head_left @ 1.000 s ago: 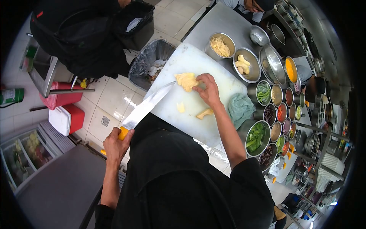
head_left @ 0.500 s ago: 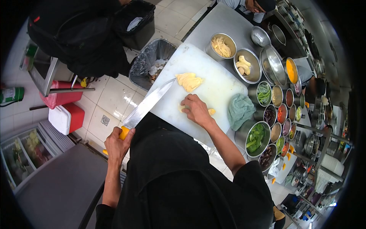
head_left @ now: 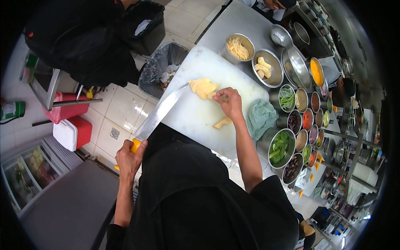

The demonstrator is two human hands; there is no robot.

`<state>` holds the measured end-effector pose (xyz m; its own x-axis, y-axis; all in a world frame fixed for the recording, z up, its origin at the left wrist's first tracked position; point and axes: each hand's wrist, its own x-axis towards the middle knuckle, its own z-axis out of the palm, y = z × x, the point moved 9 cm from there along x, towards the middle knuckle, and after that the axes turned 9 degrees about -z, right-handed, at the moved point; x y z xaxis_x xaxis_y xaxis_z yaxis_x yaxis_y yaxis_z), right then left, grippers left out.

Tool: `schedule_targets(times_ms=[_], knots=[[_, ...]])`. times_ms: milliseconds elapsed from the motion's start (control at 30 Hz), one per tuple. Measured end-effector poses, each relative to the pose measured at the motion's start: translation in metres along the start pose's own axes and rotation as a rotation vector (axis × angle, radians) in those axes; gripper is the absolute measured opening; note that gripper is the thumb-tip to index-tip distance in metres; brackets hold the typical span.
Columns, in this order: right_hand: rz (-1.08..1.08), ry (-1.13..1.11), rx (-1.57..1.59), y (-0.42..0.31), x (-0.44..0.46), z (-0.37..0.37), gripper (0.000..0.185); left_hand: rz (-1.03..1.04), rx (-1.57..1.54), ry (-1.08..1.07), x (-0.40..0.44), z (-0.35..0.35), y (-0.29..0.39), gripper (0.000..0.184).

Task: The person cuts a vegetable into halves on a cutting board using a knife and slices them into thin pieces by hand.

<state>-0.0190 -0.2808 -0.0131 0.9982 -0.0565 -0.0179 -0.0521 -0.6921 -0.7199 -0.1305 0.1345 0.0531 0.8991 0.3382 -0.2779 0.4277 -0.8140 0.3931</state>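
Observation:
My left hand (head_left: 130,156) is closed round the yellow handle (head_left: 136,145) of a large kitchen knife (head_left: 162,111). Its blade points up and right, the tip at the left edge of a pile of pale yellow slices (head_left: 203,88), which look like ginger, on a white cutting board (head_left: 183,110). At the pile's right edge is my right hand (head_left: 230,103), fingers curled in a pinch; whatever is between the fingertips is hidden. Below it on the board lies an uncut ginger piece (head_left: 223,122).
A green cloth (head_left: 262,119) lies at the board's right edge. Beyond stand a bowl of shredded ginger (head_left: 238,49), a bowl of peeled pieces (head_left: 263,68) and several vegetable containers (head_left: 280,146). A lined bin (head_left: 146,77) is left of the board; a person in black (head_left: 79,41) stands nearby.
My right hand has moved up and right from the lower board to the pile, uncovering the ginger piece. The pile looks fuller and more spread. My left hand and the knife have hardly moved.

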Motion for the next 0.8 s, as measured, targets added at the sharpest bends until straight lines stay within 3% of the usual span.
schedule_targets(times_ms=[133, 233, 533, 667, 800], knots=[[-0.03, -0.018, -0.123, 0.001, 0.008, 0.007, 0.015, 0.003, -0.01, -0.012, 0.001, 0.001, 0.003, 0.056], [-0.046, 0.097, -0.118, 0.001, 0.003, 0.005, 0.017, 0.0, -0.019, -0.022, 0.002, -0.001, 0.004, 0.056], [0.062, 0.21, 0.032, 0.007, -0.021, -0.021, 0.022, -0.015, -0.079, -0.095, 0.014, 0.01, 0.0, 0.055], [0.098, 0.221, 0.068, 0.012, -0.032, -0.028, 0.038, -0.023, -0.153, -0.202, 0.025, 0.014, 0.009, 0.056], [-0.012, 0.18, -0.09, -0.009, -0.018, 0.001, 0.068, 0.033, -0.136, -0.276, 0.044, 0.022, 0.017, 0.059]])
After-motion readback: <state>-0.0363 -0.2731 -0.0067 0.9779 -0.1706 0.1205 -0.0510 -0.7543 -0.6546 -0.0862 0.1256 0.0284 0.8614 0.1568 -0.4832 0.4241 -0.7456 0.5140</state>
